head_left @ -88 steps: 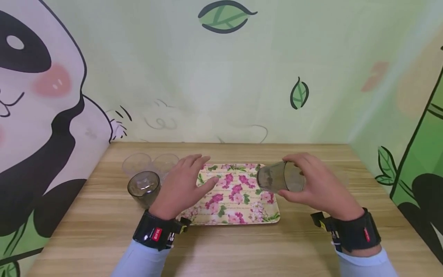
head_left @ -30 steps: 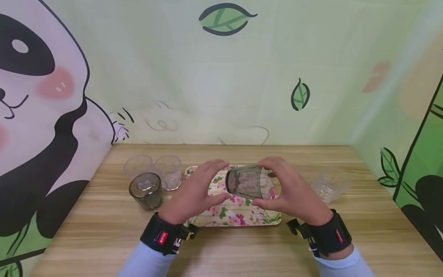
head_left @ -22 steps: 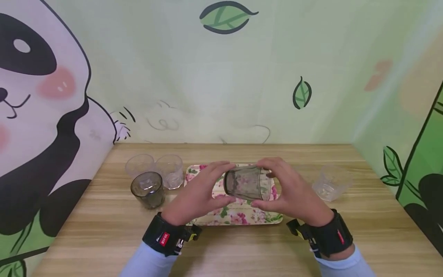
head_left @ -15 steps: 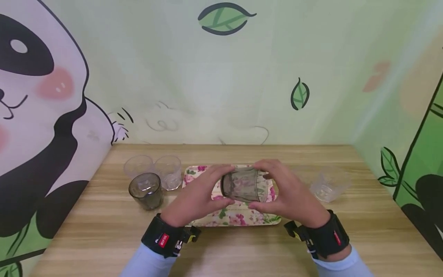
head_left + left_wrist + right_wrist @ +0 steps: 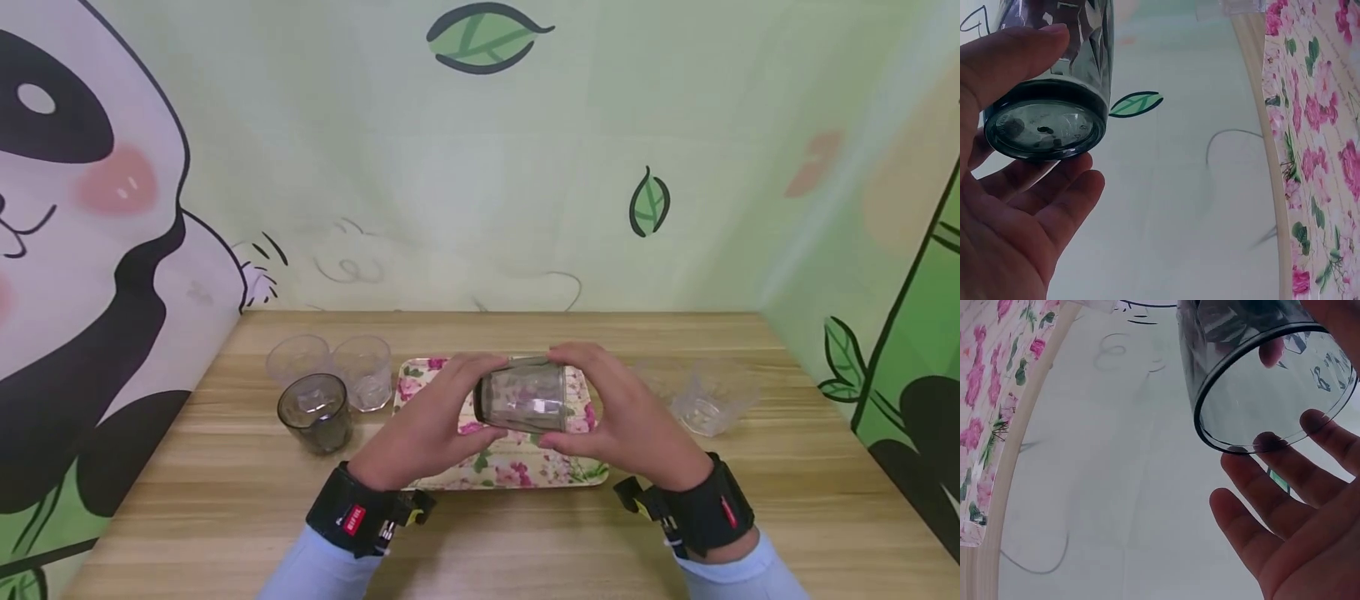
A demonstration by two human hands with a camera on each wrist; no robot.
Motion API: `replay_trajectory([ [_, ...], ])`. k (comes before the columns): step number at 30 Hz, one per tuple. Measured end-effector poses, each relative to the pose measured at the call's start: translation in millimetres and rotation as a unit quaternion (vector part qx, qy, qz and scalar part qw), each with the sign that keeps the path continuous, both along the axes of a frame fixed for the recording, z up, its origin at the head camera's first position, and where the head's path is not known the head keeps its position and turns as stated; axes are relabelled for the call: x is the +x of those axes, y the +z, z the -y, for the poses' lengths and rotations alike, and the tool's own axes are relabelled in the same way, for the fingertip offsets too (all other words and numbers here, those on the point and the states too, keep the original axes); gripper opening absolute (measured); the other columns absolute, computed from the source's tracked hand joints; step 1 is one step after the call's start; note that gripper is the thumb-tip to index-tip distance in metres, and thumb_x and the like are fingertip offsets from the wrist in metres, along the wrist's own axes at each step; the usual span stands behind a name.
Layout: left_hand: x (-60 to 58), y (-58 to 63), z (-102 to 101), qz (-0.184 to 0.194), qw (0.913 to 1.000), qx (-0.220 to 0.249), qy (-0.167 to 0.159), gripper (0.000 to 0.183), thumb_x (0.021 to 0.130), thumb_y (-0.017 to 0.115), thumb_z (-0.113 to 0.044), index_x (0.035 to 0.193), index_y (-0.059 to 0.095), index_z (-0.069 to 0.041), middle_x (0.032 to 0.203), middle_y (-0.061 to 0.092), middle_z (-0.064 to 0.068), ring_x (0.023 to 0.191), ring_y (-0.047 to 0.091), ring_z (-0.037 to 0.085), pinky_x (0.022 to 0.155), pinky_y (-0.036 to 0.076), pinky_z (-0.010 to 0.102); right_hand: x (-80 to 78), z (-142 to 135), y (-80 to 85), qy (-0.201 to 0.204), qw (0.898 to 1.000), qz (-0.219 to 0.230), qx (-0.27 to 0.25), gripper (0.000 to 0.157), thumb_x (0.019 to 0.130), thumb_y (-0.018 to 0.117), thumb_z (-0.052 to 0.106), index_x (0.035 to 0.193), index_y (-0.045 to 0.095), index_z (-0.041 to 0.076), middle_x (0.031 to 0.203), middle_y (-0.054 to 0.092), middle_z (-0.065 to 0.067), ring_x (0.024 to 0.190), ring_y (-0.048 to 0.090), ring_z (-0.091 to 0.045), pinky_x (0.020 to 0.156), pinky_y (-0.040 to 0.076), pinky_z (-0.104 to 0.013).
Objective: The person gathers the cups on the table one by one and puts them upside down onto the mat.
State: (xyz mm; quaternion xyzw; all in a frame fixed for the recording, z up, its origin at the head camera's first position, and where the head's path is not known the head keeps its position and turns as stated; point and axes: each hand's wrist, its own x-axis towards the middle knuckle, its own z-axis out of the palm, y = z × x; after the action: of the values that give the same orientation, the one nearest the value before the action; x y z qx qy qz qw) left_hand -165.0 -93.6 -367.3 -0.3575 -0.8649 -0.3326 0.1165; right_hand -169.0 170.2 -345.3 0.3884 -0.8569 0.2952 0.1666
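A grey-tinted drinking glass lies sideways in the air over the floral tray, its base toward the left and its mouth toward the right. My left hand grips the base end, thumb on one side and fingers on the other; the thick round base shows in the left wrist view. At the mouth end my right hand holds the glass by its rim, fingertips against the edge. Part of the tray is hidden behind the hands and the glass.
Left of the tray stand a second grey-tinted glass and two clear glasses. Another clear glass is on the right, partly overlapped by the right hand. The wooden table meets a printed wall behind.
The right hand has brought the glass leftward from the tray's right side to above its middle. The left hand, formerly holding nothing, has taken hold of the base end. The glass has tilted slightly.
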Motion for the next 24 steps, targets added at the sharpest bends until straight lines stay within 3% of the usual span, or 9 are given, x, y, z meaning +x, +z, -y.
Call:
replay_trajectory([
  [9,1.5,2.0,3,-0.024,0.9997,0.002,-0.001,0.079,0.082,0.084,-0.023,0.148,0.042,-0.016,0.14,0.051,0.01,0.123,0.055,0.02,0.099,0.061,0.042,-1.5,-2,-2.9,-0.016,1.0,0.002,0.021,0.093,0.069,0.092,0.032,0.145,0.045,0.009,0.144,0.056,-0.02,0.129,0.056,-0.036,0.099,0.058,-0.06],
  [15,1.6,4.7,6,-0.038,0.9991,0.0,0.018,0.077,0.08,0.084,-0.025,0.146,0.046,-0.016,0.134,0.051,0.01,0.117,0.056,0.02,0.094,0.062,0.041,-2.8,-2,-0.2,-0.036,0.998,0.01,0.047,0.094,0.074,0.088,0.037,0.149,0.04,0.008,0.146,0.055,-0.02,0.131,0.055,-0.036,0.103,0.055,-0.06],
  [20,2.4,9.0,10,-0.061,0.9969,-0.008,0.049,0.074,0.078,0.085,-0.029,0.142,0.051,-0.016,0.13,0.056,0.01,0.113,0.057,0.021,0.089,0.062,0.042,-4.8,-6,1.1,-0.054,0.997,0.009,0.05,0.082,0.081,0.084,0.031,0.148,0.042,0.009,0.146,0.055,-0.021,0.132,0.054,-0.036,0.104,0.055,-0.06],
  [24,2.3,11.4,13,-0.071,0.9957,-0.004,0.06,0.074,0.075,0.086,-0.029,0.141,0.054,-0.016,0.131,0.062,0.01,0.115,0.058,0.023,0.092,0.061,0.044,-7.3,-11,0.5,-0.057,0.997,0.007,0.053,0.07,0.086,0.079,0.025,0.146,0.047,0.008,0.146,0.054,-0.022,0.131,0.054,-0.038,0.103,0.055,-0.061],
])
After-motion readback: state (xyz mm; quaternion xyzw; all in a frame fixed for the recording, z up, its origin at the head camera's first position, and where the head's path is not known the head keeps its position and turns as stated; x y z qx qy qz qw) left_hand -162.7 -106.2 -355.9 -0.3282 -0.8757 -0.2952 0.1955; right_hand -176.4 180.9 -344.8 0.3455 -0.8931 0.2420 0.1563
